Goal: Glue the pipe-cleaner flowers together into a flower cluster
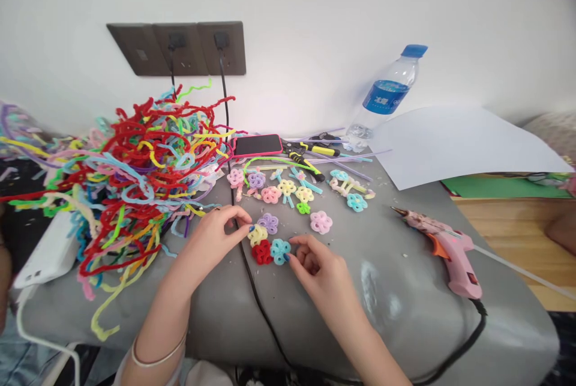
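Observation:
Four small pipe-cleaner flowers lie in a tight cluster on the grey surface [351, 326]: a purple flower [269, 223], a pale yellow flower [258, 235], a red flower [261, 252] and a light blue flower [279, 251]. My left hand [220, 236] pinches the yellow one at its left edge with thumb and forefinger. On the right side, my right hand [319, 263] has thumb and forefinger on the light blue one, its other fingers curled. Whether the flowers are joined, I cannot tell. A pink flower [321, 222] lies apart, just behind my right hand.
Behind are several finished flower pieces [287, 188], a phone [257, 145], pliers [306, 164] and a leaning bottle [387, 95]. A tangled pipe-cleaner heap [148, 158] covers the left. A pink glue gun [445, 248] lies right, near white paper [463, 140]. A black cable [252, 284] crosses the surface.

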Tool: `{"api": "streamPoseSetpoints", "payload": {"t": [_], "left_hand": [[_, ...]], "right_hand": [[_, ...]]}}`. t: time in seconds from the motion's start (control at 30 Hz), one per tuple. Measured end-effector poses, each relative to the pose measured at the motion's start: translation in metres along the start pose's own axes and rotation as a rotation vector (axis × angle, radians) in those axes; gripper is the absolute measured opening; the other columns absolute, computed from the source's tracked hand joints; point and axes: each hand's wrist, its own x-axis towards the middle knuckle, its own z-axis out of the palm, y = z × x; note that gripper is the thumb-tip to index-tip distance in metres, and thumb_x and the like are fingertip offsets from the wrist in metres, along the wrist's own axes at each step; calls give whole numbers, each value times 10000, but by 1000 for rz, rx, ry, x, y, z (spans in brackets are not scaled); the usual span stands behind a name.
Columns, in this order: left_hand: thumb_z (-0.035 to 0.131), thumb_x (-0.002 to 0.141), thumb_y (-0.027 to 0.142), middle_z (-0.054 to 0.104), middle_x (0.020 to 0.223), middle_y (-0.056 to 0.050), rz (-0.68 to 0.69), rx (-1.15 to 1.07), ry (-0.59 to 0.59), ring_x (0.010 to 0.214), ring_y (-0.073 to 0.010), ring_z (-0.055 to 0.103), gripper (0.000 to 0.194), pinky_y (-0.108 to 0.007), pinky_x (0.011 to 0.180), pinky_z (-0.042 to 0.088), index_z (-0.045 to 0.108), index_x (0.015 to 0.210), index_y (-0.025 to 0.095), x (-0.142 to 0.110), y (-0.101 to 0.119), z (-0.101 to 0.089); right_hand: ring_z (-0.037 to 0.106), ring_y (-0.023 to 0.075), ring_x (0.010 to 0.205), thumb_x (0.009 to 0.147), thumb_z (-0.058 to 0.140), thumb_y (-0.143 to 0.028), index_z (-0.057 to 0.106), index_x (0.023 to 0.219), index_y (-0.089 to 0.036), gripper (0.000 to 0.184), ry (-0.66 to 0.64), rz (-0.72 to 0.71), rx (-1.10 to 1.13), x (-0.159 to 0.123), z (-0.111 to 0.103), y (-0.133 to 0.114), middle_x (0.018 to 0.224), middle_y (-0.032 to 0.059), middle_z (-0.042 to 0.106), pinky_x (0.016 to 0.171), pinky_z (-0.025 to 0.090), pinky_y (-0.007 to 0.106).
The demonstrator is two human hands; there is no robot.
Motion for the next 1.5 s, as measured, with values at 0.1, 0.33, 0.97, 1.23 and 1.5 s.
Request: {"api": "streamPoseSetpoints", "payload": {"t": [0.1, 0.33, 0.97, 1.23, 1.5], "left_hand": [[619, 805, 214, 739, 823, 8, -18, -14, -41, 733, -174, 635, 85, -268, 664, 459, 700, 824, 231, -2, -1, 1], [578, 830, 267, 724, 837, 4, -94, -16, -143, 770, -177, 607, 116, -277, 717, 428, 682, 831, 216, 0, 2, 2], [574, 815, 277, 700, 808, 0, -113, -81, -173, 759, -176, 573, 119, -282, 717, 401, 671, 786, 215, -1, -5, 3], [574, 846, 265, 690, 837, 12, -109, -93, -206, 804, -175, 584, 102, -281, 756, 396, 656, 805, 218, -1, -6, 3], [543, 907, 283, 663, 879, 18, -46, -125, -247, 870, -176, 583, 122, -273, 800, 385, 612, 823, 227, -3, -7, -2]], "right_hand": [[463, 110, 463, 815, 606, -163, 633, 906, -195, 100, -29, 26, -36, 3, 1, -2, 609, -56, 518, 473, 409, 219], [512, 114, 521, 804, 608, -144, 614, 883, -202, 98, -77, 121, -66, 5, -1, -11, 776, -12, 589, 528, 439, 238], [496, 133, 525, 793, 584, -257, 611, 885, -208, 108, -37, 238, 152, 6, 0, -13, 720, 3, 605, 492, 374, 252], [457, 121, 559, 827, 610, -223, 527, 835, -229, 83, -85, 266, 273, 3, 0, -6, 746, -16, 582, 530, 352, 246], [466, 131, 637, 797, 660, -268, 363, 722, -244, 307, -76, 276, 459, 7, 1, -13, 776, 0, 605, 559, 335, 250]]}}
